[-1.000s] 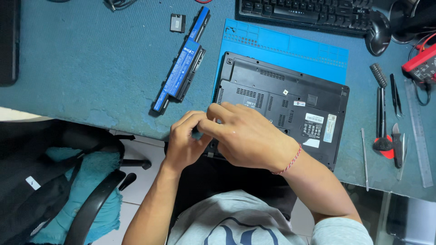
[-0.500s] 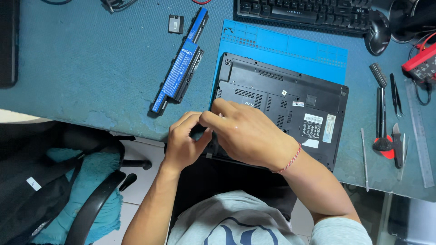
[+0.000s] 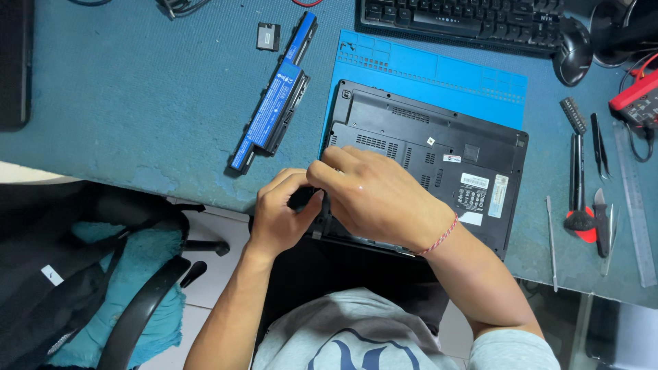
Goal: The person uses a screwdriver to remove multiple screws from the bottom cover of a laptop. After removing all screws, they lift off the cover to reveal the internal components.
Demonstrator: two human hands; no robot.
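In the head view, the laptop [image 3: 439, 161] lies upside down on the blue mat [image 3: 439, 75] at the desk edge, and the left hand [image 3: 277, 216] and right hand [image 3: 380, 195] both press closed fingers on its near left corner, while the battery [image 3: 274, 103] lies apart to the left.

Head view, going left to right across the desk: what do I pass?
Laptop battery → left hand → right hand, on the upturned laptop → screwdriver → ruler.
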